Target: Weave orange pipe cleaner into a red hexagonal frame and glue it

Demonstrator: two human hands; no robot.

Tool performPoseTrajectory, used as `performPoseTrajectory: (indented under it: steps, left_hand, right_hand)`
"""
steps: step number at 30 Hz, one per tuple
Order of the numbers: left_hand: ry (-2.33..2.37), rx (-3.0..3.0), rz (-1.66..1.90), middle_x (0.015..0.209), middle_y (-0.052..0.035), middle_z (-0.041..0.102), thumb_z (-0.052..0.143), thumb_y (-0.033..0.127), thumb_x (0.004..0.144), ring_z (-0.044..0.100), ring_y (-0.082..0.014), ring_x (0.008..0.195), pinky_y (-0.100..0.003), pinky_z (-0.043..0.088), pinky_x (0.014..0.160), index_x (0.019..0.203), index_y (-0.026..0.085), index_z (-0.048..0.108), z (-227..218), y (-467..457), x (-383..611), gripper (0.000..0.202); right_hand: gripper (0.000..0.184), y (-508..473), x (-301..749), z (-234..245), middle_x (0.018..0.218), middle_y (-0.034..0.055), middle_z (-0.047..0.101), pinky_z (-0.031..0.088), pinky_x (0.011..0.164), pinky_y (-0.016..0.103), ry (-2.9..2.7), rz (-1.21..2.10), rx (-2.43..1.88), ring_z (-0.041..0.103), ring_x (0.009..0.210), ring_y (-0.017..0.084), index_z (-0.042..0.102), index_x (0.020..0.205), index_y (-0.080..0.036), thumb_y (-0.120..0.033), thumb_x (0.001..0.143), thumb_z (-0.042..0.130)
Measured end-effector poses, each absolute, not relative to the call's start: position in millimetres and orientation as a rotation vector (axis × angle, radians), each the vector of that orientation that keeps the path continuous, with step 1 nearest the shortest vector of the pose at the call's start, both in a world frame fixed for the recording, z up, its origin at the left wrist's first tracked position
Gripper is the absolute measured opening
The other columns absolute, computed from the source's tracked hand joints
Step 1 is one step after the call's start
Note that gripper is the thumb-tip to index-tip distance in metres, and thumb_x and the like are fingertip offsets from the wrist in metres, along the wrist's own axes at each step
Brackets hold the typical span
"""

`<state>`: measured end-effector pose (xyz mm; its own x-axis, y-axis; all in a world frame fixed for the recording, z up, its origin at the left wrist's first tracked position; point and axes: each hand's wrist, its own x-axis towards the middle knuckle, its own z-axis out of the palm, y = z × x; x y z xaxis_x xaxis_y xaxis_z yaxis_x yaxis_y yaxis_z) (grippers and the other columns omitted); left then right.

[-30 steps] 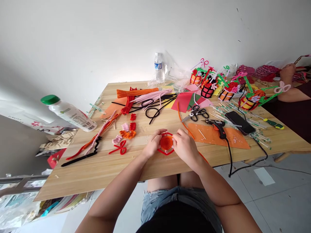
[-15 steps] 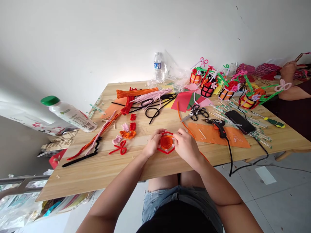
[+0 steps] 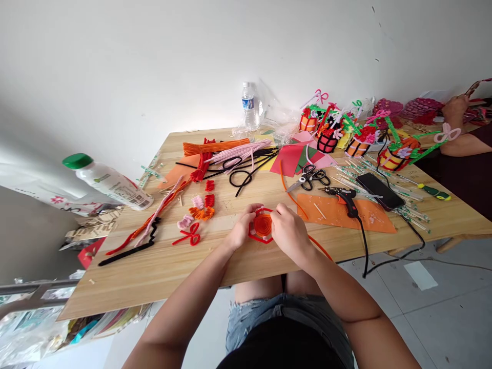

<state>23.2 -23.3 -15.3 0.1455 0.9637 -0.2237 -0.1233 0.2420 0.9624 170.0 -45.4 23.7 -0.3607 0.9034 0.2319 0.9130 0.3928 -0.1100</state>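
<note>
- Item held: a red-rimmed orange coil [image 3: 263, 225], centred between the two hands near the front of the wooden table [image 3: 154, 292]. Its left and right edges are covered by fingers; contact with the tabletop cannot be confirmed.
- Left hand [image 3: 242, 226]: closed narrowly on the coil's left side. The exact placement of the fingertips is hard to make out.
- Right hand [image 3: 290, 231]: fingers drawn together on the coil's right side, the back of the hand concealing most of the grip.
- Orange strand [image 3: 283, 177]: runs from beside the scissors [image 3: 308, 177] toward the right hand. Another orange length shows beyond the right wrist; whether the two join is hidden.
- Glue gun [image 3: 348, 201]: lies on an orange sheet [image 3: 357, 220], nozzle pointing left. Its black cord [image 3: 364, 251] drops past the table's edge; its far end cannot be traced.
- Decorated baskets [image 3: 394, 159]: grouped at the rear right, overlapping, so the rearmost are partly obscured.
- Co-worker's hand [image 3: 456, 110]: at far right, on a slender item cut off by the frame; the item is unidentifiable.
</note>
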Motion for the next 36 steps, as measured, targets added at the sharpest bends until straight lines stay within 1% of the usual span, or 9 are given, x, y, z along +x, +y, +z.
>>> performPoseTrajectory:
  steps: [4, 8, 11, 18, 22, 24, 29, 33, 36]
  left_hand:
    - [1.132, 1.057, 0.964, 0.075, -0.0011, 0.058, 0.046, 0.022, 0.064, 0.045, -0.0109, 0.051, -0.023, 0.037, 0.046, 0.109, 0.015, 0.052, -14, -24, 21, 0.046]
    - [1.133, 1.085, 0.922, 0.063, 0.0026, 0.051, 0.043, 0.020, 0.061, 0.040, -0.0103, 0.046, -0.023, 0.032, 0.044, 0.108, 0.017, 0.053, -9, -26, 21, 0.048]
    - [1.129, 1.090, 0.915, 0.061, 0.0032, 0.049, 0.043, 0.021, 0.061, 0.039, -0.0101, 0.045, -0.023, 0.030, 0.043, 0.106, 0.017, 0.052, -8, -26, 21, 0.046]
    - [1.098, 1.082, 0.924, 0.074, 0.0004, 0.056, 0.043, 0.021, 0.060, 0.040, -0.0085, 0.045, -0.024, 0.034, 0.045, 0.103, 0.017, 0.050, -11, -25, 21, 0.044]
    - [1.067, 1.076, 0.918, 0.094, -0.0033, 0.060, 0.043, 0.020, 0.057, 0.044, -0.0081, 0.049, -0.024, 0.038, 0.048, 0.103, 0.017, 0.050, -8, -26, 21, 0.046]
    - [1.070, 1.073, 0.927, 0.099, -0.0042, 0.060, 0.044, 0.019, 0.057, 0.046, -0.0090, 0.054, -0.025, 0.039, 0.050, 0.102, 0.017, 0.051, -6, -27, 22, 0.046]
    - [1.071, 1.088, 0.973, 0.090, -0.0030, 0.059, 0.046, 0.019, 0.064, 0.049, -0.0109, 0.060, -0.024, 0.040, 0.053, 0.102, 0.017, 0.052, -8, -27, 23, 0.039]
    - [1.047, 1.063, 0.973, 0.082, -0.0017, 0.056, 0.045, 0.032, 0.077, 0.046, -0.0098, 0.054, -0.023, 0.040, 0.049, 0.105, 0.016, 0.051, -15, -25, 23, 0.033]
    - [1.031, 1.069, 0.996, 0.085, -0.0030, 0.057, 0.045, 0.033, 0.079, 0.051, -0.0114, 0.062, -0.023, 0.042, 0.053, 0.106, 0.015, 0.052, -21, -23, 23, 0.032]
  right_hand:
    - [0.022, -45, 168, 23, 0.082, 0.0086, 0.060, 0.041, 0.066, 0.026, -2.438, -0.087, -1.613, 0.057, 0.076, 0.018, 0.067, 0.081, -0.014, -0.003, 0.084, 0.048]
    - [0.020, -44, 166, 22, 0.082, 0.0091, 0.060, 0.042, 0.065, 0.026, -2.462, -0.081, -1.620, 0.058, 0.077, 0.019, 0.068, 0.084, -0.014, -0.002, 0.083, 0.051]
    - [0.020, -44, 165, 22, 0.081, 0.0100, 0.060, 0.042, 0.064, 0.027, -2.479, -0.076, -1.647, 0.059, 0.077, 0.020, 0.068, 0.085, -0.013, -0.003, 0.083, 0.051]
    - [0.018, -45, 161, 26, 0.082, 0.0118, 0.060, 0.042, 0.059, 0.028, -2.494, -0.056, -1.695, 0.058, 0.077, 0.021, 0.070, 0.087, -0.012, -0.009, 0.084, 0.053]
    - [0.018, -45, 161, 28, 0.082, 0.0115, 0.061, 0.042, 0.058, 0.027, -2.500, -0.056, -1.727, 0.059, 0.078, 0.021, 0.070, 0.088, -0.012, -0.011, 0.086, 0.052]
    - [0.018, -45, 161, 28, 0.083, 0.0113, 0.061, 0.041, 0.058, 0.028, -2.503, -0.068, -1.732, 0.059, 0.079, 0.021, 0.070, 0.087, -0.012, -0.011, 0.086, 0.052]
    - [0.020, -44, 160, 25, 0.084, 0.0109, 0.062, 0.040, 0.059, 0.029, -2.514, -0.101, -1.724, 0.060, 0.081, 0.022, 0.070, 0.086, -0.013, -0.009, 0.086, 0.050]
    - [0.019, -43, 160, 24, 0.084, 0.0104, 0.063, 0.040, 0.061, 0.029, -2.528, -0.116, -1.711, 0.060, 0.081, 0.021, 0.069, 0.086, -0.012, -0.008, 0.086, 0.051]
    - [0.017, -44, 160, 24, 0.082, 0.0099, 0.064, 0.041, 0.063, 0.029, -2.522, -0.127, -1.698, 0.060, 0.080, 0.021, 0.069, 0.085, -0.013, -0.008, 0.085, 0.052]
